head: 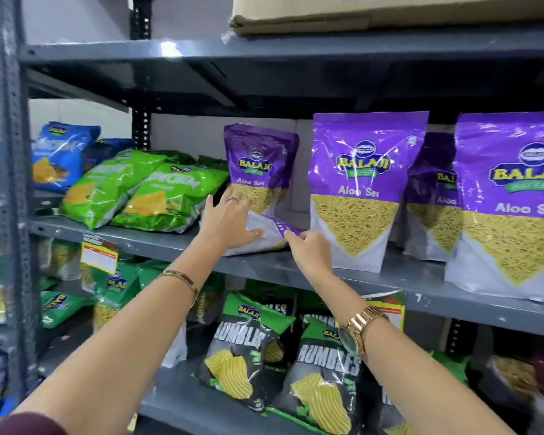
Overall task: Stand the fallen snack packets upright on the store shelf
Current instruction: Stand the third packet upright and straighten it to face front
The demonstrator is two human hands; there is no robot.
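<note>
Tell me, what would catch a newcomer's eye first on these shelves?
Probably the tall purple Aloo Sev packets standing in a row along the middle shelf. Just left of them, the left hand and right hand rest on one fallen packet lying flat. Farther left, bright green packets lie slumped in a heap.

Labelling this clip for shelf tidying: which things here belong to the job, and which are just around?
Job:
fallen purple packet
left hand
right hand
standing Aloo Sev packets
grey shelf

Just around:
green packets
blue packet
Rumbles bags
cardboard box
</note>
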